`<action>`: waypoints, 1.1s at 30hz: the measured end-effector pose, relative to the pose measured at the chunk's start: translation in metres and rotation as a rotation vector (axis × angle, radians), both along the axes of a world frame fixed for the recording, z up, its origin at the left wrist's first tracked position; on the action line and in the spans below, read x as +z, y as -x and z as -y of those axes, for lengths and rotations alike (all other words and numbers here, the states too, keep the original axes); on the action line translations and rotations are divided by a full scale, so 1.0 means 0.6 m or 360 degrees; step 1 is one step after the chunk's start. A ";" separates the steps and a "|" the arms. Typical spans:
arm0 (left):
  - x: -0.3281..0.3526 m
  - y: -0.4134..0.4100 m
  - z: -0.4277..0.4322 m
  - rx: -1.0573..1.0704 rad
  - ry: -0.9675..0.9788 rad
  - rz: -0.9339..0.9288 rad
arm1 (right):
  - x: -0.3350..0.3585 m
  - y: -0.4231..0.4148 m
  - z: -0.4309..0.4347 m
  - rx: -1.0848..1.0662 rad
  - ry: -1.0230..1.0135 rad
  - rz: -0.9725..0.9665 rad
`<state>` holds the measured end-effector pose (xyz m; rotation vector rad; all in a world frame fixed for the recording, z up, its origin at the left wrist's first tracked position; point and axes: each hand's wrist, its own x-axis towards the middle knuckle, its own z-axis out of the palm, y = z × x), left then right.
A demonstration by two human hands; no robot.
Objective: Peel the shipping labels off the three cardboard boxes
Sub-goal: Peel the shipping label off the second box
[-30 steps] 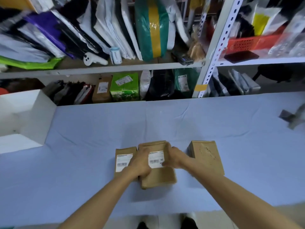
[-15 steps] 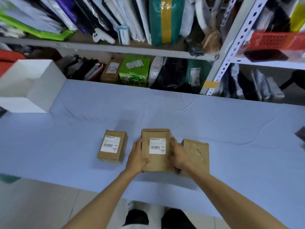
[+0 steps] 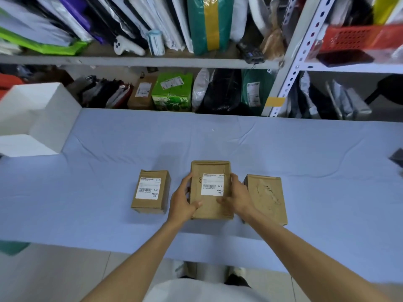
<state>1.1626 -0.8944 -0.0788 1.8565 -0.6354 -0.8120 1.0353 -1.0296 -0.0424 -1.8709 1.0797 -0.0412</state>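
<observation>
Three brown cardboard boxes lie in a row on the blue-covered table (image 3: 305, 149). The middle box (image 3: 209, 168) carries a white shipping label (image 3: 212, 184) on top. My left hand (image 3: 182, 200) grips its left side with the thumb on top. Gripping the right side is my right hand (image 3: 236, 198), whose thumb lies just below the label. The left box (image 3: 150, 190) stands apart and bears its own white label (image 3: 149, 188). The right box (image 3: 267, 197) has a bare top with torn paper marks and no label.
A white open box (image 3: 43, 118) sits at the table's left end. Metal shelves (image 3: 152, 62) packed with parcels and mailers run behind the table. A dark object (image 3: 398, 158) pokes in at the right edge. The table's front edge lies close to my body.
The view has tilted and the boxes now sit further from me. Both hands have shifted from the label area to the sides of the middle box, which now lies straight.
</observation>
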 end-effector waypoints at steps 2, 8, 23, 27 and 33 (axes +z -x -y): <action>0.000 -0.001 -0.004 0.0047 0.0035 0.0034 | 0.001 -0.004 -0.006 -0.0039 0.0012 0.0099; -0.006 -0.018 0.005 -0.0091 -0.0022 0.0292 | -0.005 0.001 -0.011 0.0070 0.0032 0.0205; 0.001 -0.010 0.010 0.0053 0.0066 0.0309 | -0.015 0.014 -0.012 -0.0087 -0.0055 0.0430; -0.002 -0.015 0.011 0.0003 0.0020 0.0316 | -0.013 0.012 -0.012 -0.0023 -0.0069 0.0327; -0.006 -0.017 0.008 0.0018 0.0040 0.0293 | -0.021 0.013 -0.006 0.0004 -0.0108 0.0272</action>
